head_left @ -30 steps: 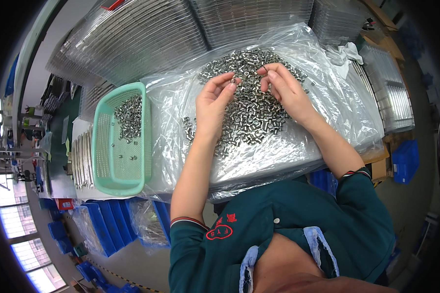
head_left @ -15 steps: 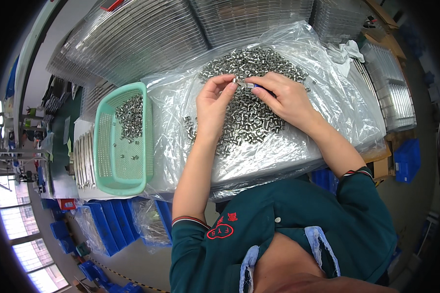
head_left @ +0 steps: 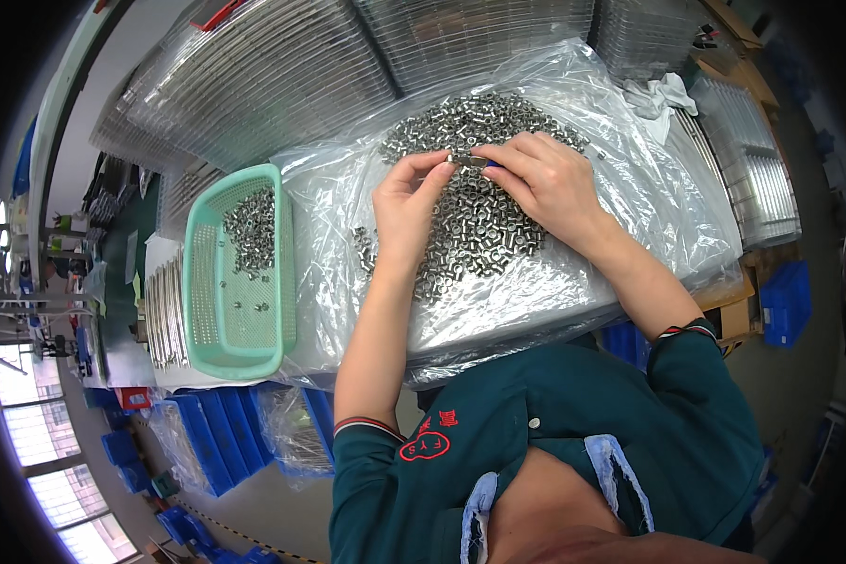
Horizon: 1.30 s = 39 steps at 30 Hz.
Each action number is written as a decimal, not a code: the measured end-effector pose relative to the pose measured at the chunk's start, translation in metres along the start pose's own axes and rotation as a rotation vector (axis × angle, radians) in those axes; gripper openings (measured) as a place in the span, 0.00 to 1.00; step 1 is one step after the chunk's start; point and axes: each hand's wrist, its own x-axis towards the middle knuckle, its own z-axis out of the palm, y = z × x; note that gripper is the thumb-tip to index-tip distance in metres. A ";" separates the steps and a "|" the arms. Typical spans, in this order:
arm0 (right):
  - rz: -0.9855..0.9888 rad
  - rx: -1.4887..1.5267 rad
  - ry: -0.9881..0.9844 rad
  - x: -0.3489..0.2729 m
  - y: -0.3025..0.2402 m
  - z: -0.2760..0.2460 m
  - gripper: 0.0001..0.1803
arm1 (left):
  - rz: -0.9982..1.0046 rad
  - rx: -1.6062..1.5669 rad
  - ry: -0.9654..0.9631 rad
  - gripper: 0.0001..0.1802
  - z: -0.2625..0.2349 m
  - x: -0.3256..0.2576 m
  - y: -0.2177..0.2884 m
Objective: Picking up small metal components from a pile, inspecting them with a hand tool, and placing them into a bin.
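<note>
Between the thumb and forefinger of my left hand [head_left: 406,205] is a small shiny metal part [head_left: 452,158], the same silver colour as the loose ones below. My right hand [head_left: 553,188] is closed around a slim tool with a blue handle and a metal shank [head_left: 477,161]; its tip meets the part, and its exact kind is hard to make out. Both hands are over a heap of small cylindrical metal fittings [head_left: 484,230], which lies on clear plastic sheeting [head_left: 658,226] and continues behind my fingers.
To the left stands a pale green perforated basket [head_left: 194,291] with more small metal parts in it. Stacked clear plastic trays [head_left: 263,85] line the back, and another stack [head_left: 747,169] stands at the right. A white cloth [head_left: 663,97] lies back right; blue bins [head_left: 218,437] sit below the table edge.
The hands stay together over the heap with the same part and tool. Less of the tool's blue handle shows now, as the right fingers have shifted slightly. The view has moved a little.
</note>
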 end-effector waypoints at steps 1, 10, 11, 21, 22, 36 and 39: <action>-0.003 -0.013 -0.017 0.000 0.000 -0.001 0.10 | -0.049 -0.069 -0.018 0.09 0.000 0.000 0.001; 0.322 0.477 -0.010 -0.001 0.001 0.002 0.12 | -0.387 -0.389 -0.094 0.11 -0.009 0.002 -0.001; 0.416 0.671 0.000 -0.002 0.001 0.005 0.13 | -0.387 -0.389 -0.095 0.11 -0.009 0.003 0.000; 0.863 1.430 -0.283 -0.001 -0.006 0.003 0.19 | -0.487 -0.602 -0.187 0.14 -0.012 0.001 0.003; 0.877 1.473 -0.326 -0.002 -0.004 0.002 0.18 | -0.491 -0.598 -0.174 0.15 -0.012 0.001 0.004; 0.992 1.522 -0.404 -0.001 -0.003 0.005 0.13 | -0.004 -0.039 -0.100 0.12 0.002 -0.004 0.002; 1.045 1.524 -0.411 -0.002 -0.001 0.006 0.14 | 0.269 0.239 -0.050 0.15 0.009 -0.009 0.006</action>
